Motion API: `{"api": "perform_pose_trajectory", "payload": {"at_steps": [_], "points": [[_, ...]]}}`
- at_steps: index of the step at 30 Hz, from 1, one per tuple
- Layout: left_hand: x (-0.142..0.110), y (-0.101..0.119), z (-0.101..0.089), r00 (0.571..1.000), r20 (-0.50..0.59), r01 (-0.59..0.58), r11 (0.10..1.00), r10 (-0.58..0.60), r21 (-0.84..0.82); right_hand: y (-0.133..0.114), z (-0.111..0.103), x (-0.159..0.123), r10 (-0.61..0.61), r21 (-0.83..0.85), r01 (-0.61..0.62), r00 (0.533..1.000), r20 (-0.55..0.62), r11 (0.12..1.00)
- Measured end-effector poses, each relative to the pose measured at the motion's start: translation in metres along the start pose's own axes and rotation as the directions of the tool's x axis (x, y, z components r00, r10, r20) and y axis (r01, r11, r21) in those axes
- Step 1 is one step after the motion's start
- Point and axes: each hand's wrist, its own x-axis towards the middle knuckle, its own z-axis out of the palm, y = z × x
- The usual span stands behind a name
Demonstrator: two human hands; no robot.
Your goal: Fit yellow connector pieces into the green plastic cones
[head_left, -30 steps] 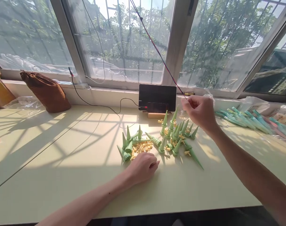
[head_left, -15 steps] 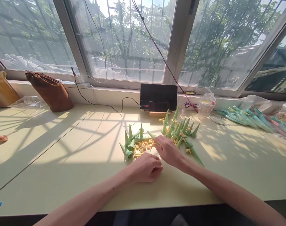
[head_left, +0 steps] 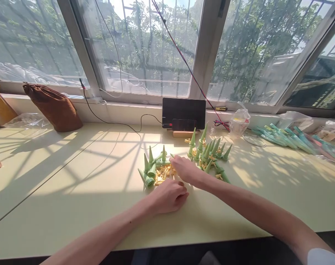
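My left hand (head_left: 170,195) is curled into a loose fist low over the table, in front of the small yellow wooden pegs (head_left: 163,173). What its fingers hold, if anything, is hidden. Just beyond it, my right hand (head_left: 185,169) reaches over the right side of the pegs, its fingers bent down and together. The hand itself hides what they grip. A green cone's tip (head_left: 172,155) shows right behind those fingers. Several green cones (head_left: 149,167) stand or lie left of the pegs. To the right stands a cluster of green cones (head_left: 207,151) with yellow pieces among them.
A dark tablet (head_left: 184,108) leans at the back with a phone (head_left: 184,125) before it. A brown drawstring bag (head_left: 55,108) stands at the back left. At the right lie a plastic cup in a bag (head_left: 239,123) and teal plastic packets (head_left: 286,138).
My right hand has moved left and covers more of the lying green cone and the pegs. My left hand stays nearly in place. The view has shifted slightly.
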Motion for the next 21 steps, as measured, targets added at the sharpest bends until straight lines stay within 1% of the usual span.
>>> {"api": "perform_pose_trajectory", "payload": {"at_steps": [6, 13, 17, 21], "points": [[0.001, 0.0, 0.001, 1.0, -0.017, -0.018, 1.0, 0.018, 0.015, -0.004, 0.001, 0.006, -0.038, -0.098, 0.042, 0.998, 0.039, 0.994], [0.001, -0.001, 0.001, 0.999, -0.021, -0.032, 0.999, 0.033, 0.017, -0.003, 0.001, 0.005, -0.051, -0.147, 0.062, 0.996, 0.08, 0.987], [0.001, -0.002, 0.0, 1.0, -0.021, -0.023, 1.0, 0.023, 0.002, -0.006, -0.006, 0.001, -0.06, -0.187, 0.065, 0.998, 0.036, 0.98], [0.0, -0.001, -0.001, 1.0, -0.004, 0.002, 1.0, -0.002, -0.012, -0.01, -0.023, -0.009, -0.067, -0.197, 0.057, 0.997, -0.043, 0.979]]}}
